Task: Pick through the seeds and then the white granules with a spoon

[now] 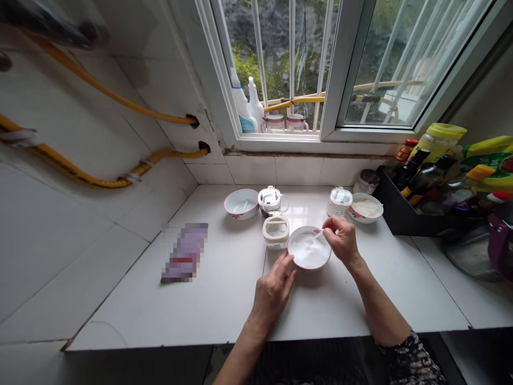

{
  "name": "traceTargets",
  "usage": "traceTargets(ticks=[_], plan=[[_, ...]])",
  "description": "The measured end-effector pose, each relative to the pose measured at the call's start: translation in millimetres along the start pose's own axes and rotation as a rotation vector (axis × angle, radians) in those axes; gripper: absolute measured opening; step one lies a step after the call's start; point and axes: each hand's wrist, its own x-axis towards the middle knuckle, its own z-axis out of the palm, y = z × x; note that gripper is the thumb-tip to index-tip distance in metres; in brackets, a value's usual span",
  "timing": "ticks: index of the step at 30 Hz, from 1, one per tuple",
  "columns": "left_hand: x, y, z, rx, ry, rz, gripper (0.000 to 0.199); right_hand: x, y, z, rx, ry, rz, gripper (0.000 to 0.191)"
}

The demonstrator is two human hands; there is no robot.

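A white bowl (310, 261) with a red rim stands on the counter, with white powder (304, 248) inside. My left hand (274, 289) holds the bowl at its near left rim. Pinched in my right hand (342, 240) is a small white spoon (318, 235), its tip down in the powder. Just left of the bowl is a clear seasoning jar (276, 230) with a cream-rimmed lid. Behind that jar stands another lidded jar (270, 199) with dark contents. A third clear jar (340, 200) with a white lid is beyond my right hand.
A second bowl (241, 204) with a spoon sits at the back left; a bowl of pale powder (366, 208) is at the back right. A black bin (417, 219) of bottles borders the right side. A pixelated purple item (186, 251) lies on the left of the counter (224, 299).
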Motion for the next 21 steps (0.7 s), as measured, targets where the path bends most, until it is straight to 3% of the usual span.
traceTargets(ticks=[7, 21], plan=[[0, -1, 1.3, 0.001, 0.009, 0.004, 0.033, -5, -2, 13, 0.044, -0.181, 0.051, 0.012], [1, 0, 0.3, -0.009, 0.009, 0.013, 0.032, 1, 3, 10, 0.4, -0.103, 0.336, 0.009]])
